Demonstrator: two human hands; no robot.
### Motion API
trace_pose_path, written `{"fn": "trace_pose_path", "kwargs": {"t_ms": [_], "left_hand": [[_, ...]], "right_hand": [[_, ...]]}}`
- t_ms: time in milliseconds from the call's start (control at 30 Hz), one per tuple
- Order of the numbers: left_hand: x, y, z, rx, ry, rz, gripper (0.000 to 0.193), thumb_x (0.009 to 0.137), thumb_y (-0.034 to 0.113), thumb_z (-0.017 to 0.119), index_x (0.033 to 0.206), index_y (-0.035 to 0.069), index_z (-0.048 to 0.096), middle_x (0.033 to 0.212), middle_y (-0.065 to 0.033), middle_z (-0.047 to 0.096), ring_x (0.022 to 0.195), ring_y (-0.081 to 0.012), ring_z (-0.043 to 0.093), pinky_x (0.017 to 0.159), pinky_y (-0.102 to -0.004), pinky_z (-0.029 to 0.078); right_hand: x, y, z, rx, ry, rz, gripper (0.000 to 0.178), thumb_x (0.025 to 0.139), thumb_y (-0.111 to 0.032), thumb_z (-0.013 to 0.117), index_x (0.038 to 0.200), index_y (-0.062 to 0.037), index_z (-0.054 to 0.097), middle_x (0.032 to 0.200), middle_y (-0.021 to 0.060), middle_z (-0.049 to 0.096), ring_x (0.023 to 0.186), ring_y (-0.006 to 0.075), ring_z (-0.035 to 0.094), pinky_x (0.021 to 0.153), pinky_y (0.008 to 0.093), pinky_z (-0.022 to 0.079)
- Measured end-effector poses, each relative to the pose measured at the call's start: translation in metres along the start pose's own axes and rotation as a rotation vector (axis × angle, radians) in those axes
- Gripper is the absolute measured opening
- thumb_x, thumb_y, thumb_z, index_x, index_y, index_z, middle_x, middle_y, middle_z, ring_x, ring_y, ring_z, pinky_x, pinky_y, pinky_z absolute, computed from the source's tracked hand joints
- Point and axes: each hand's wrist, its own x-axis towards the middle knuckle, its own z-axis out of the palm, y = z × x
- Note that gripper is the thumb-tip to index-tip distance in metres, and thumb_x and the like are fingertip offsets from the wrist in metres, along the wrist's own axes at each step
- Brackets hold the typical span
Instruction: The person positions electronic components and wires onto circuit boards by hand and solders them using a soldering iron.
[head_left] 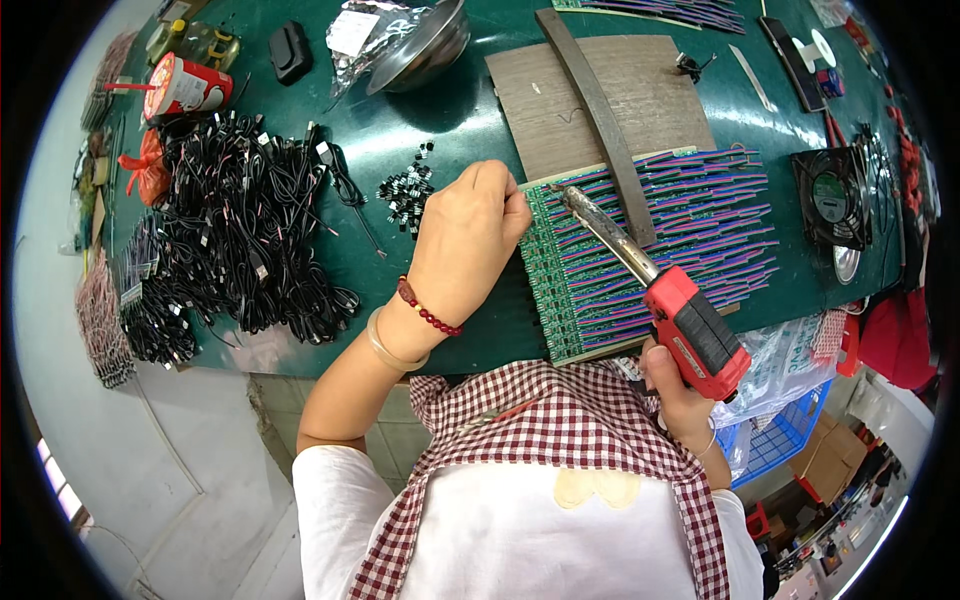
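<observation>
My right hand (678, 395) grips the handle of a red and black soldering gun (695, 335). Its metal barrel points up and left, with the tip over the upper left part of a row of green circuit boards (550, 300). Thin blue, pink and dark wires (690, 220) run rightward from the boards. Beside the soldering tip is my left hand (470, 225), its fingers closed in a pinch at the boards' upper left corner; whatever they hold is hidden. A flat metal bar (600, 125) lies across the wires and a brown wooden board (535, 110).
Small black connectors (405, 195) lie left of my left hand. Farther left is a large heap of black cables (240, 220), with a red cup (190, 88) behind it. A metal bowl (425, 50) stands at the back, and a fan (832, 195) at the right.
</observation>
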Motion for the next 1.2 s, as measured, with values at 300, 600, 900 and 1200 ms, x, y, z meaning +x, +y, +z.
{"fn": "trace_pose_path", "kwargs": {"t_ms": [300, 600, 900, 1200], "left_hand": [[0.0008, 0.0012, 0.0000, 0.010, -0.002, -0.001, 0.009, 0.075, -0.001, 0.063, 0.076, 0.000, 0.053, 0.069, -0.0140, 0.059, 0.055, -0.0255, 0.060, 0.051, -0.0332, 0.047], [-0.0007, 0.0017, -0.0001, 0.018, 0.001, -0.008, 0.009, 0.075, -0.001, 0.062, 0.076, 0.000, 0.053, 0.069, -0.0141, 0.059, 0.054, -0.0254, 0.059, 0.051, -0.0336, 0.047], [0.0014, 0.0021, 0.0013, 0.014, 0.009, 0.004, 0.011, 0.074, -0.002, 0.062, 0.076, 0.000, 0.052, 0.068, -0.0143, 0.057, 0.054, -0.0255, 0.059, 0.050, -0.0329, 0.046], [-0.0012, 0.0003, -0.0008, 0.021, 0.030, -0.002, 0.011, 0.075, 0.002, 0.063, 0.078, 0.000, 0.052, 0.069, -0.0161, 0.058, 0.058, -0.0314, 0.060, 0.052, -0.0370, 0.048]], "right_hand": [[-0.0021, 0.0051, -0.0035, 0.018, -0.022, 0.001, 0.022, 0.080, -0.008, 0.069, 0.100, -0.0021, 0.061, 0.088, 0.0066, 0.059, 0.075, 0.0169, 0.057, 0.066, 0.0294, 0.046], [-0.0044, 0.0068, -0.0054, 0.003, -0.002, -0.016, 0.024, 0.083, -0.009, 0.067, 0.105, -0.0025, 0.060, 0.092, 0.0067, 0.058, 0.078, 0.0172, 0.056, 0.068, 0.0302, 0.046], [-0.0062, 0.0078, -0.0076, 0.071, 0.001, -0.007, 0.025, 0.085, -0.008, 0.066, 0.108, -0.0022, 0.060, 0.092, 0.0039, 0.060, 0.079, 0.0125, 0.056, 0.069, 0.0283, 0.046], [-0.0016, 0.0090, -0.0017, 0.041, 0.089, -0.132, 0.031, 0.089, -0.011, 0.057, 0.116, 0.0031, 0.049, 0.066, 0.0072, 0.053, 0.050, 0.0081, 0.043, 0.047, 0.0221, 0.035]]}}
